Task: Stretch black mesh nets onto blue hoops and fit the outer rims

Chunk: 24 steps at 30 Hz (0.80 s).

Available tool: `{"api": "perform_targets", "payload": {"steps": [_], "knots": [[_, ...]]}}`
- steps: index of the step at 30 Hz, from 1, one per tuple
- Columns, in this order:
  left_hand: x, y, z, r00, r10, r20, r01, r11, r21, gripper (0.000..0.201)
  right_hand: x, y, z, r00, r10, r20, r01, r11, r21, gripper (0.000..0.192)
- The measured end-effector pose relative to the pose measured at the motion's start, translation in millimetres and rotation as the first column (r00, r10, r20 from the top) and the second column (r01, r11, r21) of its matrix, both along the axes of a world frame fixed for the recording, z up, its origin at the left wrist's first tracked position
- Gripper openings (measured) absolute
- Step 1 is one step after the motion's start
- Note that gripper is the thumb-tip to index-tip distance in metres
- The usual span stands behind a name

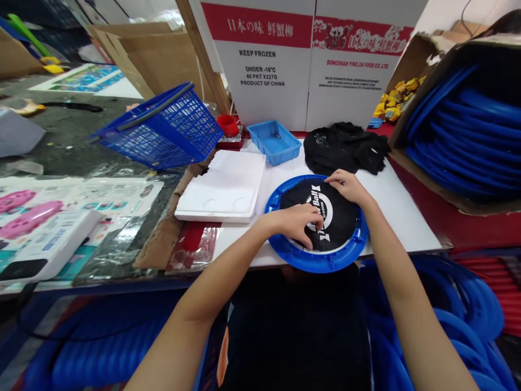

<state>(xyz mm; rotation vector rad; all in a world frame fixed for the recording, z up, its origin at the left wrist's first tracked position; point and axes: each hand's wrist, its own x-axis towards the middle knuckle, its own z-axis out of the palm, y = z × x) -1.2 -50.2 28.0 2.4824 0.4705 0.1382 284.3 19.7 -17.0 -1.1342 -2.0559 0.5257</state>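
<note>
Blue plastic ring [316,262] lies flat at near edge of white surface [401,212], black mesh disc [321,220] with white print stretched across it. Left hand [293,221] on mesh centre, fingers curled, pinching fabric. Right hand [347,186] at far rim, fingers bent, pressing mesh edge. Beyond: crumpled black mesh pile [344,146], small blue tray [274,142], red cup [227,125]. Left: white foam slab [223,185], tilted blue lattice basket [160,127]. Right: cardboard box [407,60] stacked with blue rings.

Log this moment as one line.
left hand: pressing black mesh | right hand: on mesh's far edge | blue ring: flat on white board
</note>
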Motion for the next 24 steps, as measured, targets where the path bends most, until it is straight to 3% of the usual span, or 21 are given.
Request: {"api": "perform_targets", "payload": {"steps": [5, 7, 9, 12, 14, 15, 17, 21, 24], "knots": [[6, 6, -11.4, 0.995, -0.061, 0.076, 0.064, 0.997, -0.042, 0.004, 17, 4, 6.4, 0.991, -0.065, -0.114, 0.054, 0.994, -0.095, 0.019], [3, 10, -10.8, 0.988, -0.016, 0.155, 0.035, 0.993, -0.115, 0.008, 20, -5, 19.4, 0.991, -0.075, -0.106, 0.064, 0.992, -0.106, 0.019], [0, 13, -8.3, 0.979, 0.077, 0.191, -0.041, 0.982, -0.185, 0.013, 15, -30, 36.8, 0.996, -0.055, -0.07, 0.05, 0.996, -0.075, 0.021], [-2, 15, -3.0, 0.973, 0.146, 0.178, -0.098, 0.962, -0.254, 0.016, -13, -93, 52.8, 0.999, 0.002, 0.051, -0.005, 0.998, 0.055, 0.026], [-1, 14, 0.5, 0.975, 0.131, 0.177, -0.076, 0.954, -0.289, 0.014, -39, -140, 47.7, 0.985, 0.016, 0.171, -0.028, 0.997, 0.069, 0.042], [-1, 12, 2.1, 0.977, 0.123, 0.176, -0.067, 0.953, -0.294, 0.013, -52, -160, 40.7, 0.98, -0.046, 0.196, 0.031, 0.996, 0.081, 0.046], [-2, 5, 4.3, 0.981, 0.11, 0.162, -0.063, 0.961, -0.27, 0.012, -73, -189, 23.2, 0.965, -0.182, 0.189, 0.155, 0.977, 0.15, 0.03], [-12, -26, 1.5, 0.983, 0.125, 0.135, -0.107, 0.985, -0.132, 0.02, -84, -201, 2.0, 0.979, -0.202, 0.015, 0.198, 0.972, 0.129, 0.017], [-21, -58, -10.5, 0.939, 0.272, 0.208, -0.272, 0.962, -0.028, 0.021, -79, -196, 5.8, 0.993, -0.12, 0.01, 0.118, 0.988, 0.099, 0.015]]}}
